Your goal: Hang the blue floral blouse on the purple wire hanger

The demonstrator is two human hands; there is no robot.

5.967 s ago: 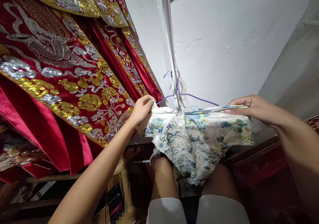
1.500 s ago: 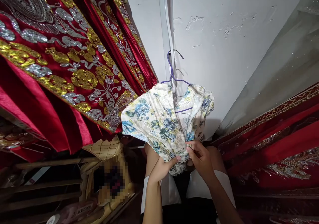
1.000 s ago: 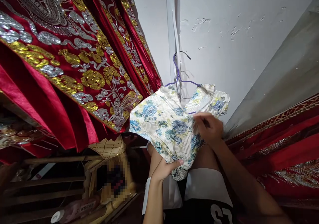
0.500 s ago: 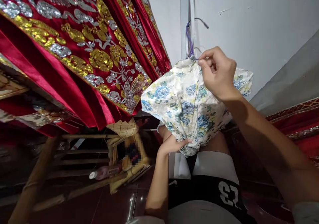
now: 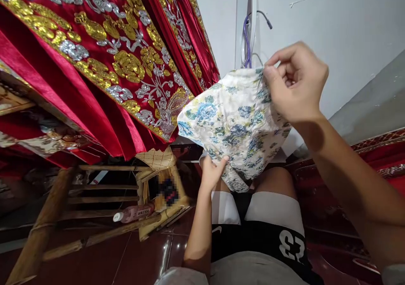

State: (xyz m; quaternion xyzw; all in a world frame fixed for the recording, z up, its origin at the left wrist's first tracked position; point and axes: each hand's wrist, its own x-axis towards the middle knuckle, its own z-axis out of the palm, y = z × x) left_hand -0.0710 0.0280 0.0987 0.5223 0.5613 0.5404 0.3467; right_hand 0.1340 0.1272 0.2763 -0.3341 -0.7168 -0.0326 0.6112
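A white blouse-like garment [image 5: 230, 112] with blue and yellow flowers hangs in front of me at a pale wall. My right hand [image 5: 294, 82] pinches its upper right edge between thumb and fingertips. Lower down, my left hand [image 5: 213, 171] grips the left side near the bottom, thumb on the front and the other fingers mostly hidden behind the cloth. Above the garment's top edge rises a purple hanger [image 5: 247, 40] with a dark-tipped hook, close to a white upright pole [image 5: 252, 19]. The hanger's lower part is hidden by the garment.
Red velvet cloth [image 5: 126, 69] with gold and silver sequins hangs on the left. Below it stand a bamboo frame [image 5: 47, 221] and a small bamboo chair [image 5: 148, 230], with a pink bottle [image 5: 134, 213] lying beside it. Red trimmed fabric [image 5: 379, 154] is at the right.
My right hand has moved right and slightly up, drawing the garment's top edge along. My left hand has shifted up from the bottom hem to the left side of the cloth.
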